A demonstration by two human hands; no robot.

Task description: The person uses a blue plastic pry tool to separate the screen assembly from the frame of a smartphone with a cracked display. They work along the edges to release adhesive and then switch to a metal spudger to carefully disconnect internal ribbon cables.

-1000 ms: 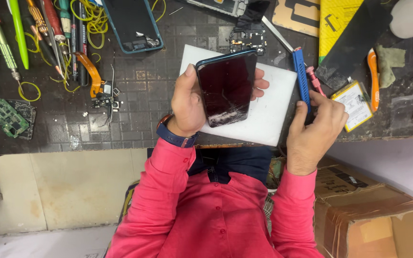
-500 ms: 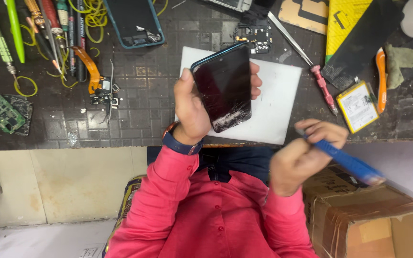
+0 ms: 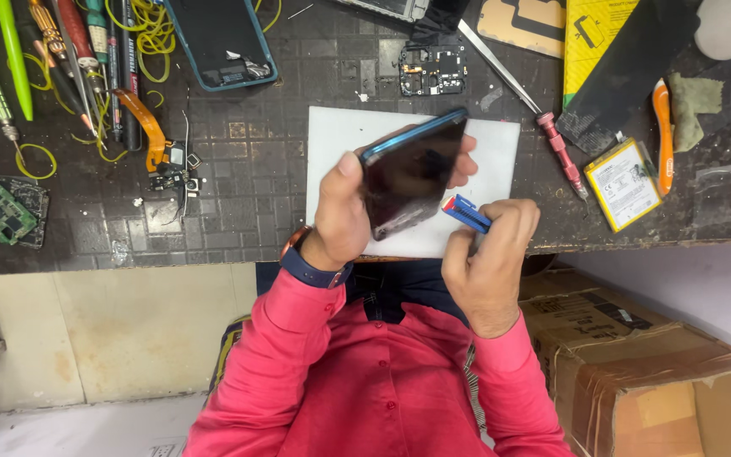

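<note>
Your left hand (image 3: 344,211) held the phone (image 3: 412,173) tilted above the white pad (image 3: 332,135), the fingers wrapped around its edges with the thumb on the near side and the fingertips showing past the far edge. Your right hand (image 3: 488,262) was closed on a blue tool (image 3: 465,213), and its tip pointed at the lower corner of the phone, very near it or perhaps already touching; the view was too small to decide. I judged that the step in hand was bringing the tool to the seam at that corner, so the next move called for a steady phone and a light, flat entry of the tip, not a hard push. The working end of the tool was hard to make out, and the phone's dark face showed no detail. Your palm hid the back of the phone. On the dark mat (image 3: 255,178), a red screwdriver (image 3: 560,152) and a yellow battery (image 3: 623,182) lay to the right.
</note>
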